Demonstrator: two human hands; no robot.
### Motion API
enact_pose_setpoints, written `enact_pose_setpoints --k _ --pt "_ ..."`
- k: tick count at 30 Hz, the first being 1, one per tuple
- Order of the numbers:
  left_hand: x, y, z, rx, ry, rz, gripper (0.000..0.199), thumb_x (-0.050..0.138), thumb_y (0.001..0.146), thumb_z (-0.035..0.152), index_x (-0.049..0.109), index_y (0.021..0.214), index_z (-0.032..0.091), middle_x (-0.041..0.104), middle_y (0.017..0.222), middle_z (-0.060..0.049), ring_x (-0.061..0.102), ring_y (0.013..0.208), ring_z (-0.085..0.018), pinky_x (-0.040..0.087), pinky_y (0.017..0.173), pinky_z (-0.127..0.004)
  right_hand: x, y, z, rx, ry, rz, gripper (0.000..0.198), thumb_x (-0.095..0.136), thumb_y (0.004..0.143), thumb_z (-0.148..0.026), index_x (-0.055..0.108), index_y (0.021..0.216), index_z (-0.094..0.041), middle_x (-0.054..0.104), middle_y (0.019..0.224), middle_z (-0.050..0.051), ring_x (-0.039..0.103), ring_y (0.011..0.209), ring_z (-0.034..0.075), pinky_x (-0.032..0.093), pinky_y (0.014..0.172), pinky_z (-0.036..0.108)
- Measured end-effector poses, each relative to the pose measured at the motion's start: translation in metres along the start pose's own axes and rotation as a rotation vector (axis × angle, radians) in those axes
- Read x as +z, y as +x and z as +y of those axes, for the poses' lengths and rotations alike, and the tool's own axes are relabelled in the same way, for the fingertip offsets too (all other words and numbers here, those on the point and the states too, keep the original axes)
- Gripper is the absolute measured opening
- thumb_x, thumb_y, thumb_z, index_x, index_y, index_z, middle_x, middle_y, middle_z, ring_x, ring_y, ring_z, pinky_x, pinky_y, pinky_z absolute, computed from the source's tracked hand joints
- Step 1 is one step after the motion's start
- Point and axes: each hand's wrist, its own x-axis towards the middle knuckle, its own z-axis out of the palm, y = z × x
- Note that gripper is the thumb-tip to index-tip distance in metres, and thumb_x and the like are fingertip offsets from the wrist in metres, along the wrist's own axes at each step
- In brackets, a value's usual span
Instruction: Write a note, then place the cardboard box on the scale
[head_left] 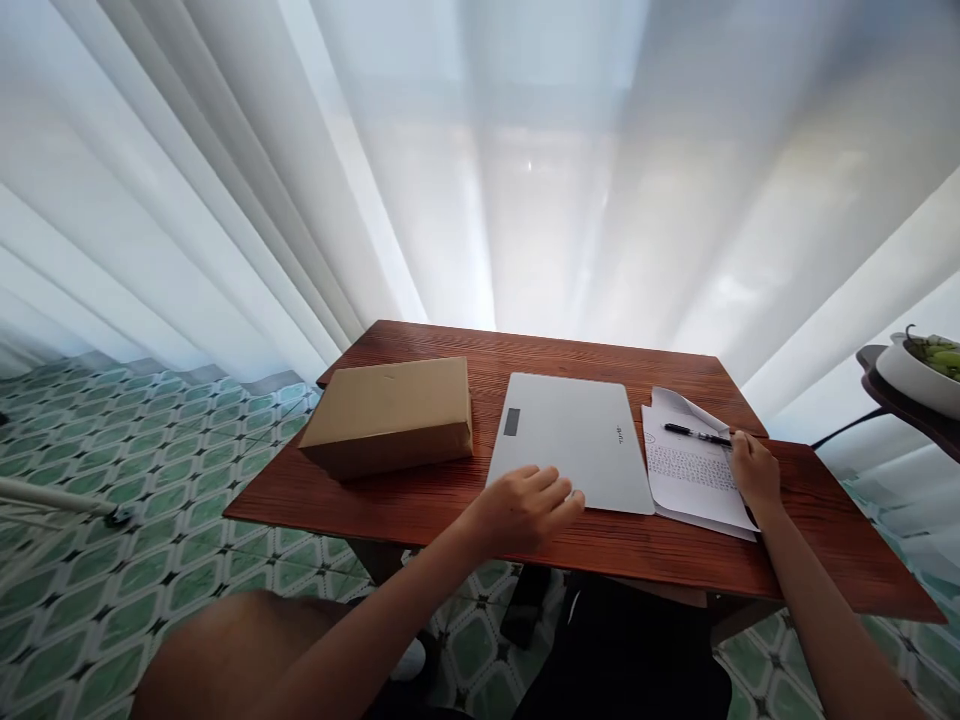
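A closed grey laptop (574, 435) lies flat in the middle of the wooden table (420, 505). My left hand (525, 505) rests palm down on its near left corner, fingers slightly apart. To the right lie sheets of printed paper (690, 470) with a black pen (694, 433) across the top. My right hand (754, 470) sits on the right edge of the paper, its fingertips touching the pen's end; I cannot tell whether it grips the pen.
A brown cardboard box (390, 412) stands on the table's left part. White curtains hang behind the table. A second small table at the far right carries a white bowl (919, 375) of green fruit. Green patterned floor tiles lie to the left.
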Motion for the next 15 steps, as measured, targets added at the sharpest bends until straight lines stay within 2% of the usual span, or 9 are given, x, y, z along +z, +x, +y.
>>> enact_pose_setpoints --k 4,10,13,15 --pt "-0.016 -0.028 -0.019 -0.098 0.069 0.037 0.01 0.048 0.088 0.011 0.052 0.096 0.016 0.053 0.071 0.001 0.045 0.065 -0.014 0.036 0.056 -0.029 -0.001 0.004 0.002 0.033 -0.011 -0.015 0.054 0.032 0.089 -0.045 0.071 0.113 -0.017 0.07 0.108 0.019 0.061 0.095 0.034 0.042 0.08 0.042" --pt "-0.034 -0.05 -0.031 -0.211 0.102 0.131 0.013 0.048 0.083 0.007 0.052 0.092 0.017 0.052 0.068 0.001 0.045 0.064 -0.013 0.035 0.055 -0.028 -0.006 0.006 0.0 0.045 -0.024 -0.041 0.054 0.035 0.087 -0.045 0.072 0.117 -0.02 0.069 0.114 0.021 0.062 0.104 0.038 0.045 0.084 0.046" --pt "-0.043 -0.054 -0.036 -0.24 0.13 0.155 0.014 0.048 0.083 0.006 0.053 0.09 0.017 0.052 0.067 0.002 0.045 0.063 -0.013 0.035 0.054 -0.027 -0.006 0.01 0.006 0.028 -0.053 -0.032 0.057 0.033 0.085 -0.047 0.072 0.115 -0.018 0.07 0.111 0.02 0.063 0.1 0.039 0.047 0.08 0.047" --pt "-0.05 -0.056 -0.04 -0.248 0.144 0.185 0.014 0.049 0.082 0.005 0.053 0.09 0.017 0.052 0.068 0.002 0.045 0.063 -0.012 0.034 0.053 -0.027 -0.004 0.016 0.011 -0.023 -0.103 0.003 0.054 0.034 0.084 -0.048 0.075 0.106 -0.02 0.071 0.102 0.019 0.065 0.089 0.038 0.048 0.071 0.047"
